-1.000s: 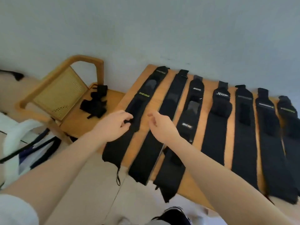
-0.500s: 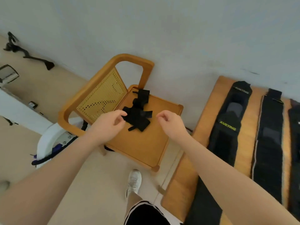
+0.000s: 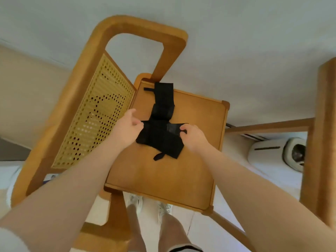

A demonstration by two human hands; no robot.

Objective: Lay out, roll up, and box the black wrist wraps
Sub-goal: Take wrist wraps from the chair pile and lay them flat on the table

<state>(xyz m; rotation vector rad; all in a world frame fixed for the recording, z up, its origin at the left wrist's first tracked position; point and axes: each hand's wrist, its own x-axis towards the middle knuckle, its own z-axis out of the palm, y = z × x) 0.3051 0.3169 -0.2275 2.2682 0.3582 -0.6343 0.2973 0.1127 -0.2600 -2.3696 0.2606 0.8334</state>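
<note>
Two hands at black wraps [image 3: 160,131] piled on chair seat [image 3: 163,179]. Left hand [image 3: 125,131]: fingers curled at pile's left edge, grip unclear. Right hand [image 3: 193,137]: fingers pinch right edge. One wrap extends toward seat's far edge.

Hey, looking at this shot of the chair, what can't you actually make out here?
- Head view: how many black wraps lie in the pile on the chair seat; they overlap.
- Left hand: its fingers blur at the wrap's edge, so the grip is unclear.
- Table: cut off by the right edge.
- No box is in frame.
</note>
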